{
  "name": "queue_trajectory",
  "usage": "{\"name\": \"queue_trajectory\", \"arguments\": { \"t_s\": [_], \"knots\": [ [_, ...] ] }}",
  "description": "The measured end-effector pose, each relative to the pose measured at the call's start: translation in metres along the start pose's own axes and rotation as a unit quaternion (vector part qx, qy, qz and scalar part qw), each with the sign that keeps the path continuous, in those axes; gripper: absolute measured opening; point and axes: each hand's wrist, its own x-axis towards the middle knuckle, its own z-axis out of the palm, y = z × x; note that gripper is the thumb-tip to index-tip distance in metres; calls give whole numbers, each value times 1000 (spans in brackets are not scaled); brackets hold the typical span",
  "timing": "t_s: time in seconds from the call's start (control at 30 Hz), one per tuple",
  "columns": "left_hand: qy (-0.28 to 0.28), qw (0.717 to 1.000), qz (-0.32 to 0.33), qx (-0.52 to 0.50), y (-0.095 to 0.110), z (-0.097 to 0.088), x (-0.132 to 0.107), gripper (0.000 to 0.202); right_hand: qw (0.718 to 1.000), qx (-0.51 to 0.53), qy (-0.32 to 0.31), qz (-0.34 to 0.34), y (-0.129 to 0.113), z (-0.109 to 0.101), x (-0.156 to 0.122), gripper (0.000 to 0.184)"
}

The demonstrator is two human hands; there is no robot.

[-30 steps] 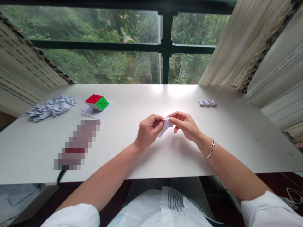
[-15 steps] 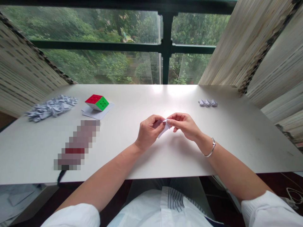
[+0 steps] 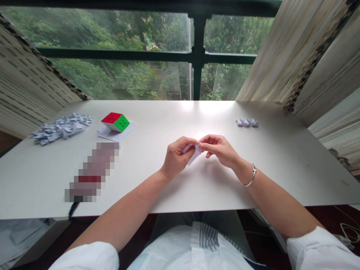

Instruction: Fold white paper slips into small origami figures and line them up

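A small piece of white folded paper point(image 3: 194, 157) is held above the table between my two hands. My left hand point(image 3: 177, 154) pinches it from the left, with the thumb lying over its near face. From the other side, my right hand point(image 3: 218, 148) grips the paper's upper corner between thumb and forefinger. The fingertips of both hands meet at that corner and partly hide the folds. A silver bracelet point(image 3: 253, 175) circles my right wrist.
On the white table point(image 3: 157, 120), a heap of folded paper pieces point(image 3: 62, 129) lies far left. Beside it a puzzle cube point(image 3: 116, 122) rests on paper sheets point(image 3: 123, 134). A blurred-out strap-ended object point(image 3: 94, 170) lies nearer. Several small paper folds point(image 3: 247, 122) sit back right.
My left thumb has slid slightly down and back from the paper's upper corner, showing more of its face. The right hand has barely moved.
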Motion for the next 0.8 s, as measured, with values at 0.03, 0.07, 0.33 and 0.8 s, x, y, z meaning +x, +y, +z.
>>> {"name": "queue_trajectory", "arguments": {
  "t_s": [0.03,0.07,0.33,0.8],
  "knots": [
    [-1,1000,-8,-14,-1,0,0,12,1000,-1,0,2,0,0,0,25],
    [0,1000,-17,-26,-1,0,1,11,1000,-2,0,5,0,0,0,25],
    [8,993,-81,-88,3,3,2,4,1000,-7,10,14,-1,0,1,22],
    [18,985,-156,-71,6,2,5,21,999,-42,33,-6,2,2,1,21]
  ]
}}
